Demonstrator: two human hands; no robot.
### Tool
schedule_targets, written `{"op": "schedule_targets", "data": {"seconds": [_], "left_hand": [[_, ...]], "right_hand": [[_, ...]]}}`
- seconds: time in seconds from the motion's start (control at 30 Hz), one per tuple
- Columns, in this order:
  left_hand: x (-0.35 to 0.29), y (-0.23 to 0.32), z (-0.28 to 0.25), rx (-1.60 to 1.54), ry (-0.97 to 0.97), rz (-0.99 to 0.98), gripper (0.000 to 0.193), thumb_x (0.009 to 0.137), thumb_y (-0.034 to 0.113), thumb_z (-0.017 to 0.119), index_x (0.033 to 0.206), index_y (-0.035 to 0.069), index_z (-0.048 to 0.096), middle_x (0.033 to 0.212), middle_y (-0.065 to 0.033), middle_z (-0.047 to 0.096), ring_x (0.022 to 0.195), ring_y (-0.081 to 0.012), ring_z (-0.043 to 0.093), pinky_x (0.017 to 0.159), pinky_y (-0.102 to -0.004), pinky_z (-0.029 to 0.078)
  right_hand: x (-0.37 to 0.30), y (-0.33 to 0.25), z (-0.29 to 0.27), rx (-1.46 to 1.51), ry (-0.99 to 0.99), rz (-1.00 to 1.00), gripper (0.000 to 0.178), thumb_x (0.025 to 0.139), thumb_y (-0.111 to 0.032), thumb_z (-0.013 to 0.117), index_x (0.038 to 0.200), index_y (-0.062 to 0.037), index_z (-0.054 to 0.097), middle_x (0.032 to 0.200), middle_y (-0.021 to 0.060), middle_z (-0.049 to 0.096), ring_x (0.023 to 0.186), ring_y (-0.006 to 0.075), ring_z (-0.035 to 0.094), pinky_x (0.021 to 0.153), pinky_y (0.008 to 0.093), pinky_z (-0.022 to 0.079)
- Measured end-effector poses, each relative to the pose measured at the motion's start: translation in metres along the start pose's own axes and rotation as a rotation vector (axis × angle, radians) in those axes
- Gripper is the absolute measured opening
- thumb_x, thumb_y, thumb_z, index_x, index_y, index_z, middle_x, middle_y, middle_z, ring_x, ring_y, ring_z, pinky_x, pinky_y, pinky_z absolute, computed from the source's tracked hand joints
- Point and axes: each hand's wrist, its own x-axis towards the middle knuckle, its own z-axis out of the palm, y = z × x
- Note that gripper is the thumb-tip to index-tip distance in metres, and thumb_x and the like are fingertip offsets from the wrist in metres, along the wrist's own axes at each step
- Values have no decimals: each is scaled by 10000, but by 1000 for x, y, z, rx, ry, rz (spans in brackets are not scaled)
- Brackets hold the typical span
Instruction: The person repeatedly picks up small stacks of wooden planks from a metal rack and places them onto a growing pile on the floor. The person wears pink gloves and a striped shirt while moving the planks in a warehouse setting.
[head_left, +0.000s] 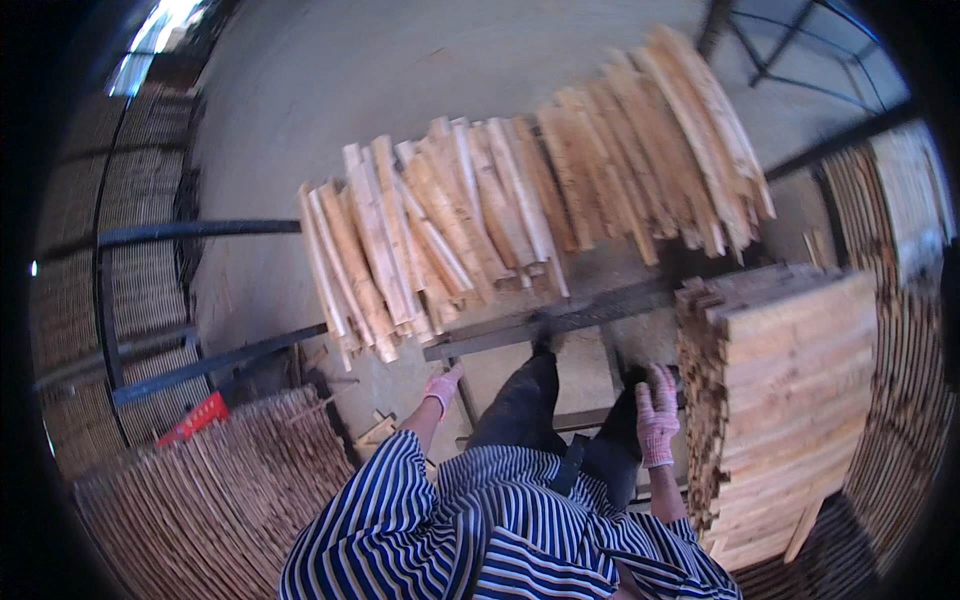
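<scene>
My left hand [441, 388], in a pale pink knitted glove, hangs just short of the rack's near bar with its fingers stretched out and nothing seen in them. My right hand [657, 415] wears the same kind of glove. Its fingers are extended and apart, empty, beside the tall stack of boards [795, 400] on my right. In front of me a row of loose wooden strips [440, 225] lies across a dark metal rack [600, 308]. Some strips on the left part lie crooked over one another. Neither hand appears to touch the wood.
A dense stack of thin strips [215, 490] stands at my lower left, with a red object [195, 418] behind it. Further stacks line the far left [70, 250] and right [915, 330]. Metal bars [215, 365] run left from the rack. Another metal frame [800, 50] stands far right.
</scene>
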Motion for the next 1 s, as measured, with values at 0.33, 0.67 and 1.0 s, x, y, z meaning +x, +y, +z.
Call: {"op": "schedule_targets", "data": {"seconds": [0.33,0.67,1.0], "left_hand": [[150,-152,-69,3860,-2187,227,720,930,381,704,1491,12,445,1450,-220,549,1356,-317,520,1112,-385,412],[215,-179,-153,3443,-2861,1034,869,950,550,612,1551,-4,318,1432,-272,530,1272,-412,558,1059,-414,463],[187,-125,-151,3514,-2759,-82,512,1021,367,548,1380,1,541,1281,-261,598,1159,-430,590,999,-459,478]], "right_hand": [[71,-71,227,-115,-585,100,485,950,-201,675,1405,-68,573,1307,134,606,1153,249,617,1002,343,493],[180,-130,521,-78,-779,-224,886,928,-523,665,1579,-46,300,1467,226,525,1332,327,538,1100,377,425],[245,-111,580,548,-831,404,602,902,-263,781,1386,-28,511,1179,87,682,1082,179,637,942,342,523]]}}
